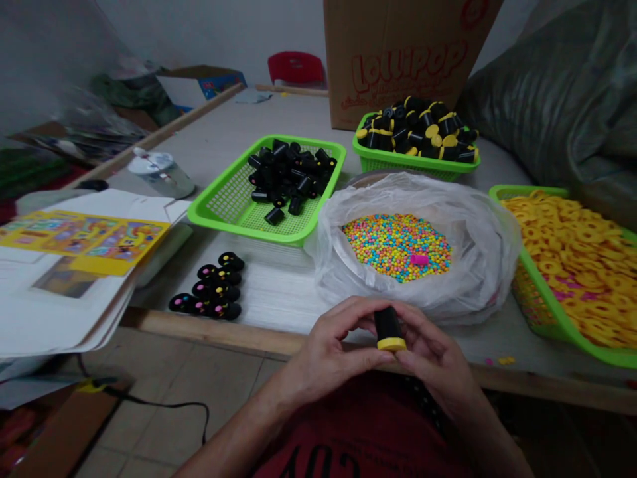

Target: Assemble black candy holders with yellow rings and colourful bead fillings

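Steadying the black tube (387,323) evenly from both sides should serve best, left hand (331,352) and right hand (440,355) grasping it together, thumbs (365,360) by its yellow cap (391,344), near the desk's front edge (269,338).

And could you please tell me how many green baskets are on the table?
3: the left basket holding black pieces, the back basket beyond the plastic bag, and the right basket with yellow rings. Any behind the cardboard box would be hidden.
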Motion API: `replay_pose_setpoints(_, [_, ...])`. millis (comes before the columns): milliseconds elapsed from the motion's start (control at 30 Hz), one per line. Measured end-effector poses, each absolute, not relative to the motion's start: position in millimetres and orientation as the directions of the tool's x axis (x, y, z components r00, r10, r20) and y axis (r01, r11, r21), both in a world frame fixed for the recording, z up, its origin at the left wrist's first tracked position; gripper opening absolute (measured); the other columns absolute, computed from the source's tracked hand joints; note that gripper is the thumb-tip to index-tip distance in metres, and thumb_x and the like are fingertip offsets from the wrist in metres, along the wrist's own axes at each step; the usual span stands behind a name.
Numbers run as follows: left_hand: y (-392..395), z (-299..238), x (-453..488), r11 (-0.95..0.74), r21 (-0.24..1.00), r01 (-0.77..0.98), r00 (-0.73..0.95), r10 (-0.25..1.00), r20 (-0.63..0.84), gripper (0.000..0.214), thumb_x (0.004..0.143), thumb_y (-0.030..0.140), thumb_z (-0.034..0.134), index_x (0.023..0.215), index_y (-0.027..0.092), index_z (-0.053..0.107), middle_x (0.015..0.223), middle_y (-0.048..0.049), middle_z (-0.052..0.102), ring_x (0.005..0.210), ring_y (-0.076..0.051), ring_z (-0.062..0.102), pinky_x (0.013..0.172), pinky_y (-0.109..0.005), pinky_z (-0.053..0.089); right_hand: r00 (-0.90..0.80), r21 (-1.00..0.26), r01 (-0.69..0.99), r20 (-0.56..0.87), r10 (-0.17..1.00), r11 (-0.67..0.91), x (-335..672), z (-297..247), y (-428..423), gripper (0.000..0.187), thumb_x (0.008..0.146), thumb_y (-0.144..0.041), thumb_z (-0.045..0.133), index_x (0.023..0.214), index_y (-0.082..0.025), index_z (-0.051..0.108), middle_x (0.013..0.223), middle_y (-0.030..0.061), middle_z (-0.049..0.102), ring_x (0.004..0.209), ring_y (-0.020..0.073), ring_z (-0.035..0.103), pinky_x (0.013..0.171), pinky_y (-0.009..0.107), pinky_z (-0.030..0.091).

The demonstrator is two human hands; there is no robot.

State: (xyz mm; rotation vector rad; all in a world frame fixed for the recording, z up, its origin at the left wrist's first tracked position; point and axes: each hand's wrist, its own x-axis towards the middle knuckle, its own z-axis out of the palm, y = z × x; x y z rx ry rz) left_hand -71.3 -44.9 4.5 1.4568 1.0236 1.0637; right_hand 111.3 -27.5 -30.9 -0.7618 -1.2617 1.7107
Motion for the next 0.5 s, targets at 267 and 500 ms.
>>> replay_pose_setpoints(267, [-50,14,-70,-0.389,0.849,0.357,0.363,0.895,0.258,0.050,0.084,0.017,0.058,0.132,0.023,0.045,0.125,-0.0096,0.056,0.114,-0.022,0.052,0.098,-0.036,0.043,-0.441,-0.984,-0.175,0.101,0.892,0.025,122,-36,-28,0.055,0.072,-0.020,0.074,0.121,-0.037,0.056,0.129,0.0027,0.047,0.117,0.0207,0.051,0.098,0.037,0.045])
replay_pose_setpoints(500, [-51,7,-61,-0.382,0.861,0.336,0.311,0.908,0.281,0.039,0.083,0.023,0.062,0.120,0.017,0.054,0.111,-0.0101,0.063,0.102,-0.021,0.059,0.089,-0.035,0.049,-0.372,-0.991,-0.133,0.070,0.925,0.021,122,-35,-36,0.048,0.074,-0.020,0.071,0.118,-0.036,0.060,0.121,0.0027,0.052,0.104,0.0184,0.057,0.089,0.032,0.051])
